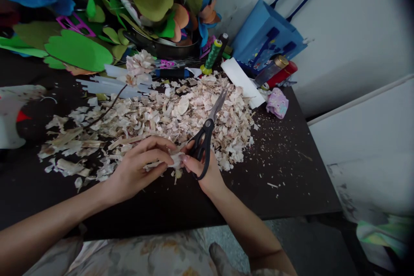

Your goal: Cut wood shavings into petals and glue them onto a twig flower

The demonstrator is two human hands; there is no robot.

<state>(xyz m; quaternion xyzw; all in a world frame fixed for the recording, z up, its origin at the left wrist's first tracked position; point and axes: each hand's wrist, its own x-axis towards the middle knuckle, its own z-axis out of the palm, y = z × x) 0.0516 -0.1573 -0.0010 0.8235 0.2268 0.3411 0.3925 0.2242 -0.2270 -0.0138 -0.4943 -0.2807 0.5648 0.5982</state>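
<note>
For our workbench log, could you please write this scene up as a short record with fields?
Left hand: pinches a pale petal-like scrap
Right hand: holds black-handled scissors, blades pointing away from the person
Surface: dark table
Beside the hands: heap of pale pinkish shavings
Further back: green thread spool, blue paper bag, large cut-out green leaf

A craft workroom: pale cut flakes [181, 116], scissors [203, 138], a thread spool [212, 56] and artificial leaves [77, 49] crowd a dark surface [284, 181].
</note>
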